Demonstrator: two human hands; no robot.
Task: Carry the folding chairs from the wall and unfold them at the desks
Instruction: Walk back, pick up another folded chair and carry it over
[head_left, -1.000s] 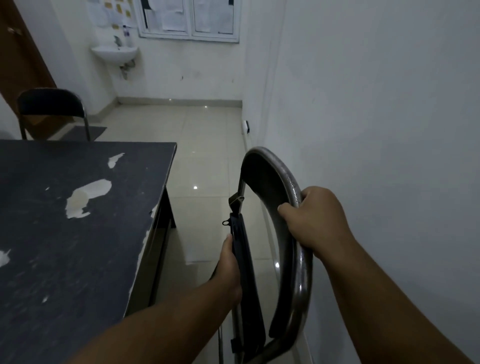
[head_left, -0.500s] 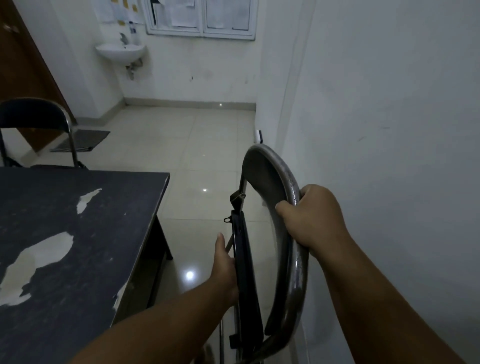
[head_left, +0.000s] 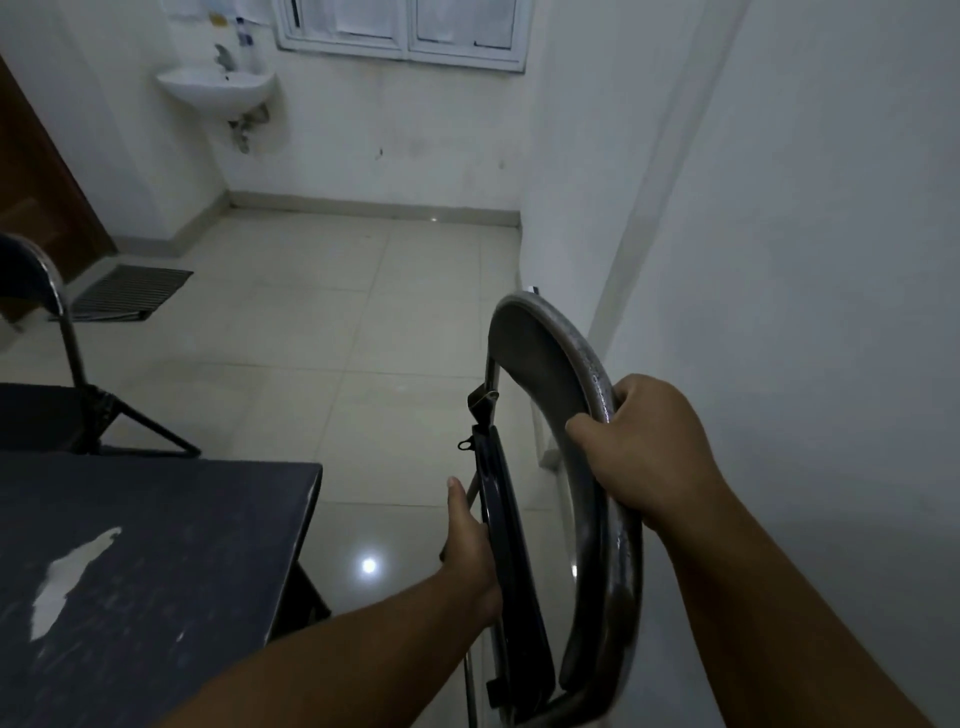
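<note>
A folded metal chair (head_left: 550, 364) with a black seat hangs edge-on in front of me, close to the white wall on the right. My right hand (head_left: 639, 441) is shut on the top of its curved chrome back frame. My left hand (head_left: 470, 545) grips the edge of the black seat pad (head_left: 504, 545). The dark desk (head_left: 156, 571) with peeling patches fills the lower left. A second chair (head_left: 57, 410), unfolded, stands at the desk's far side on the left.
A white wall (head_left: 779, 260) runs along the right. Pale tiled floor (head_left: 322, 322) stretches ahead to a wall-mounted sink (head_left: 218, 88) and a window (head_left: 405, 31). A brown door (head_left: 36, 171) and a floor mat (head_left: 130, 291) are at the far left.
I have moved forward along the desk: the desk has slid down and left, the far wall and unfolded chair are closer. Both hands keep their grip on the folded chair.
</note>
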